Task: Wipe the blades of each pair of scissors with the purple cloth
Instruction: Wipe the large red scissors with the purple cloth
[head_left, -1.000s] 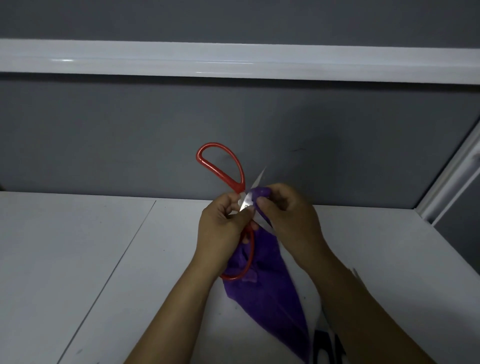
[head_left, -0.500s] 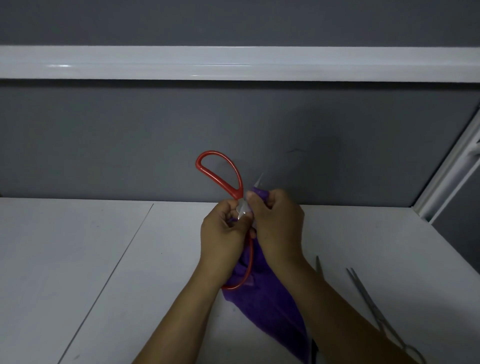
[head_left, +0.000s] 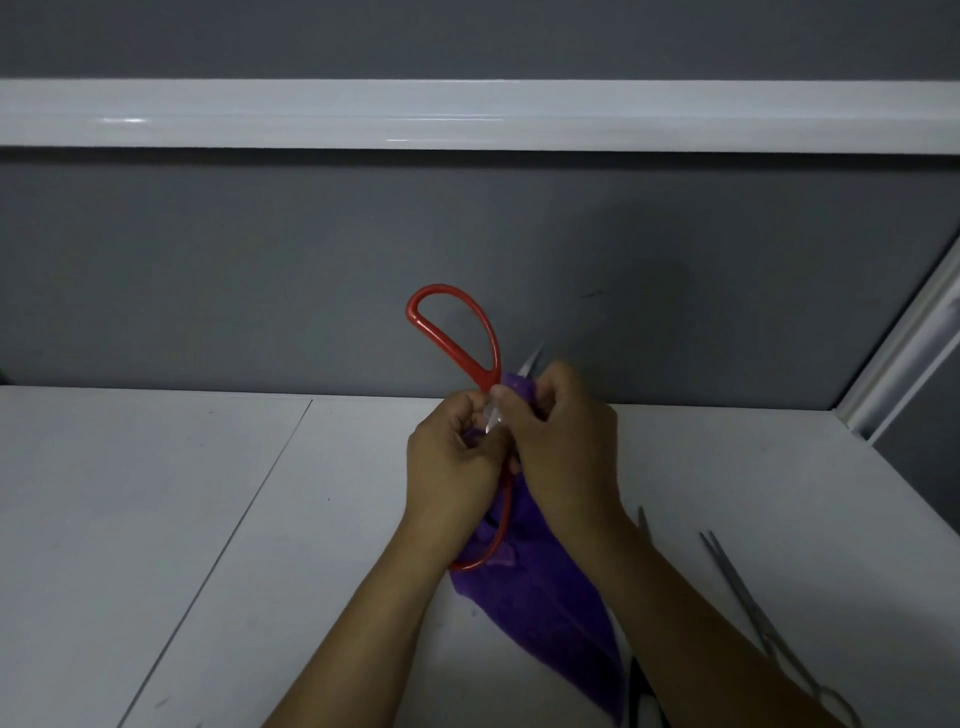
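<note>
The red scissors (head_left: 451, 332) are up off the table (head_left: 208, 519), held mid-scene between both hands, just in front of the grey wall (head_left: 260, 260). They are splayed open: one red loop stands high on the far side, the other hangs low on the near side against the cloth (head_left: 550, 597).

The left hand (head_left: 452, 462) has its fingers curled in tight around the scissors near the pivot. The right hand (head_left: 566, 441) touches it from the right, with fingers and thumb pinching a bunch of cloth onto a blade. A bright sliver of blade shows between the two hands. The tip (head_left: 532, 358) pokes out past the right hand's knuckles, pointing up and to the far right.

From the right hand the cloth trails down in a long purple taper, between the forearms, towards the near edge of the table.

Right of that forearm, slim steel scissors (head_left: 753, 613) lie flat on the table with their points to the far side. Black scissors (head_left: 641, 686) lie between the cloth and the forearm, mostly hidden, a thin blade tip showing beyond the arm.

A white rail (head_left: 467, 114) runs along the wall above.
</note>
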